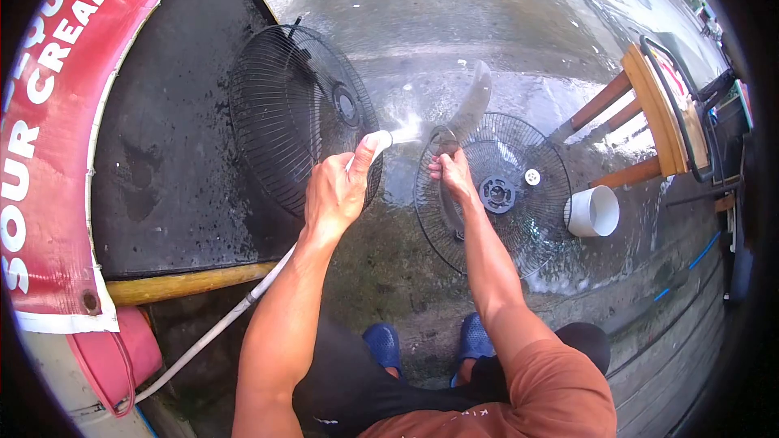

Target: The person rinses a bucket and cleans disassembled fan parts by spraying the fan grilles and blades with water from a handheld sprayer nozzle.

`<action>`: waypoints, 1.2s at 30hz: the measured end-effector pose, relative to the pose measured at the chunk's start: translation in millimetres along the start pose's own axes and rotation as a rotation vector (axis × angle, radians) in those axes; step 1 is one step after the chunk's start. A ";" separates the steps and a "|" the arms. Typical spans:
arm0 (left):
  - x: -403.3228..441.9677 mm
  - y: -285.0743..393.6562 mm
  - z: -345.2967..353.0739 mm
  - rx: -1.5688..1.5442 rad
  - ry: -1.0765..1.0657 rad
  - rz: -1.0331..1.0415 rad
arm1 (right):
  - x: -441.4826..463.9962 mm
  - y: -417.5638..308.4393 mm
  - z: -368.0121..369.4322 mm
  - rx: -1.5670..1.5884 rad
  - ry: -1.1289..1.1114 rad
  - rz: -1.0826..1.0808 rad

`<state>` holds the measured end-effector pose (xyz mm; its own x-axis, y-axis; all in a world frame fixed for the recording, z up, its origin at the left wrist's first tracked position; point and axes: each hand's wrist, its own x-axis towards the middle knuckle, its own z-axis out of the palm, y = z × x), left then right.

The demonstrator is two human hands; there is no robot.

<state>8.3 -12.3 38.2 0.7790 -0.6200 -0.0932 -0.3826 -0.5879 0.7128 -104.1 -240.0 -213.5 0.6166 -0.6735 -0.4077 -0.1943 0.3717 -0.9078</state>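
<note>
A white hose [230, 318] runs up to my left hand [337, 191], which is closed around its end. Water sprays from the hose end toward the right, at a fan blade [471, 105]. My right hand [454, 173] grips this translucent grey blade near its centre, over the wet ground. Under and beside my right hand lies a round black wire fan grille [535, 231] with a grey hub. A second, deeper fan grille [276, 113] leans against the dark panel, to the left of the spray.
A red banner [61, 146] hangs beside the black panel [162, 113]. At lower left is a pink container [142, 349]. A white cylindrical container [593, 212] lies near a wooden stool [649, 118] at right. Blue shoes [382, 346] are below.
</note>
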 end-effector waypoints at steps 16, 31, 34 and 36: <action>4.5 -1.6 0.6 0.006 0.029 -0.003 | -9.4 -7.6 2.4 0.032 -0.019 0.014; 1.7 4.8 -0.5 -0.075 -0.013 0.054 | -13.1 -25.2 0.8 0.186 -0.015 0.032; 1.3 5.3 -3.1 -0.003 0.060 0.023 | -14.4 -29.5 0.0 0.206 -0.026 0.051; 1.0 6.3 -3.7 0.033 0.096 0.001 | -14.9 -31.5 -1.7 0.204 -0.040 0.038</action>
<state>8.6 -14.6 45.1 0.8218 -0.5692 -0.0243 -0.3983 -0.6046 0.6898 -108.5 -242.8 -179.0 0.6424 -0.6322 -0.4331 -0.0619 0.5205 -0.8516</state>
